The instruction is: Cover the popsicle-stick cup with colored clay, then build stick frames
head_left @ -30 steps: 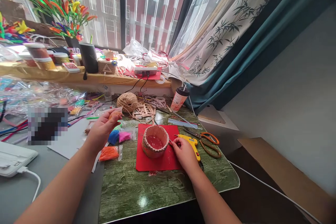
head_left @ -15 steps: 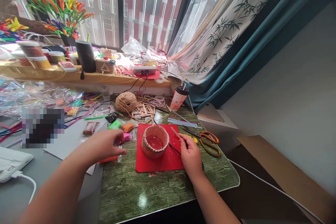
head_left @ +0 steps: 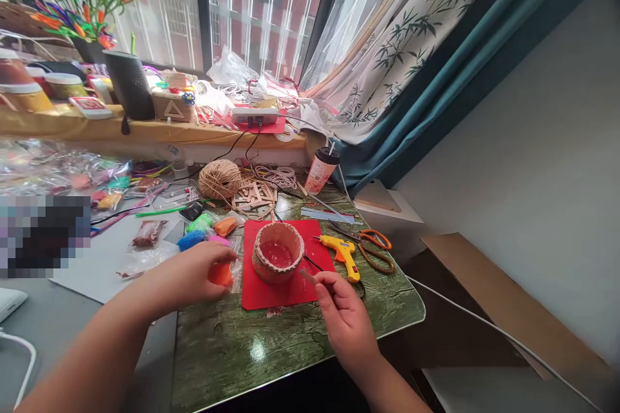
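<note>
My left hand (head_left: 198, 274) curls around a packet of orange clay (head_left: 221, 273), the thumb on the near side and the fingers on the far side. A thin flat wooden stick (head_left: 308, 276) is pinched in my right hand (head_left: 346, 313), its tip pointing left toward the pot. Between the hands, a round pot with a scalloped rim (head_left: 277, 271) stands upright on a red sheet (head_left: 256, 297). Inside, its bottom looks red. Beyond my right hand lies a yellow glue gun (head_left: 343, 254).
Scissors with orange handles (head_left: 376, 250) lie right of the glue gun. A twine ball (head_left: 219, 179), wooden sticks (head_left: 255, 196) and a lidded cup (head_left: 322, 170) stand or lie behind the pot. Packets of blue clay (head_left: 190, 239) and other colours are beyond my left hand.
My right hand has lowered toward me with the stick, uncovering the glue gun. My left hand has come down onto the orange clay packet, and the blue packet now shows. The view has shifted slightly.
</note>
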`<state>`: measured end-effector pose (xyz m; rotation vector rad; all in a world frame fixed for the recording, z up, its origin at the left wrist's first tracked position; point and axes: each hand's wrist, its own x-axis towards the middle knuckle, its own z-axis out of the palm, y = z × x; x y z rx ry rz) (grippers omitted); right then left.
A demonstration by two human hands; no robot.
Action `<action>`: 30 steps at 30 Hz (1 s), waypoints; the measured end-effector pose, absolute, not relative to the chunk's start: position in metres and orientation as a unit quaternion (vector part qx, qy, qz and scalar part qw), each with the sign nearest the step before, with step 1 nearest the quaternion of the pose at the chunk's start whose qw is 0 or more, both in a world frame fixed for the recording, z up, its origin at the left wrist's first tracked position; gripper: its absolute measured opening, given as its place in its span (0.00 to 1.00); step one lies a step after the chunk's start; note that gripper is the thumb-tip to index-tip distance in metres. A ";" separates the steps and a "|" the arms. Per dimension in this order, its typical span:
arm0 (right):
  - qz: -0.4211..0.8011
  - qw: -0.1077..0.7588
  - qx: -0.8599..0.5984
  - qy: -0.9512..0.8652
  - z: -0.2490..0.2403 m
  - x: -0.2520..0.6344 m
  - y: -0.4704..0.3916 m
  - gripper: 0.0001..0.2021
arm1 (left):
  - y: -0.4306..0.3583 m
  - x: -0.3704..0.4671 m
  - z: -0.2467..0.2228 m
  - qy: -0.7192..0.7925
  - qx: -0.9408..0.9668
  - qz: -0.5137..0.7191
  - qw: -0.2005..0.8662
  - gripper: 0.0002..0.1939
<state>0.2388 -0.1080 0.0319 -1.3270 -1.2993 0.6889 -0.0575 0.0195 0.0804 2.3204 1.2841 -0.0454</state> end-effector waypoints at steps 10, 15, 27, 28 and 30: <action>0.240 0.466 -0.490 -0.697 0.063 0.211 -0.107 0.07 | 0.013 -0.051 0.082 0.287 0.848 0.174 0.410 0.26; 0.221 0.441 -0.491 -0.718 0.067 0.208 -0.103 0.07 | 0.011 -0.047 0.085 0.280 0.845 0.178 0.419 0.28; 0.317 0.403 -0.477 -0.714 0.068 0.196 -0.098 0.08 | 0.005 -0.043 0.089 0.254 0.844 0.184 0.435 0.26; 0.351 0.416 -0.476 -0.690 0.066 0.195 -0.098 0.08 | 0.006 -0.044 0.089 0.253 0.843 0.186 0.436 0.26; 0.408 0.454 -0.475 -0.634 0.058 0.192 -0.100 0.08 | 0.006 -0.044 0.089 0.249 0.841 0.195 0.440 0.25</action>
